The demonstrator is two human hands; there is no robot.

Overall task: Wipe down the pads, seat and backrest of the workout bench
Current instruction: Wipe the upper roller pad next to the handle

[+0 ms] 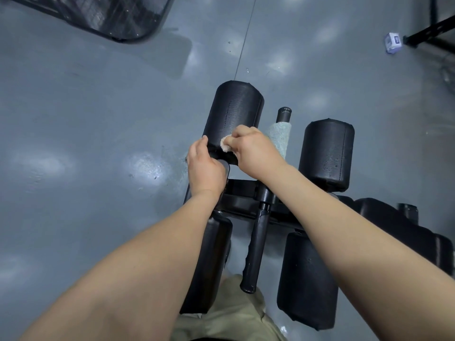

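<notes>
**A:** Obs., left to right. The left hand (pixel 204 166) is curled round the near end of the far-left roller pad (pixel 236 107), gripping it to steady it.

**B:** And the cloth?

**A:** The cloth (pixel 225 143) is bunched under the fingers of the right hand (pixel 251 151). That hand pinches it against the same near end, just beside the left hand.

**B:** Which way does the pad run?

**A:** Its long axis points away from the person. Nearly all its length lies beyond the right hand. My reading is that the next stroke goes outward along that axis, led by the right hand, since it holds the cloth.

**B:** Further right?

**A:** A teal towel (pixel 279 136) is draped on the centre post (pixel 284 113). I cannot tell whether it is one piece with the cloth. Beyond it is the far-right roller pad (pixel 326 153), well apart from both hands and, I judge, not yet reached.
</notes>
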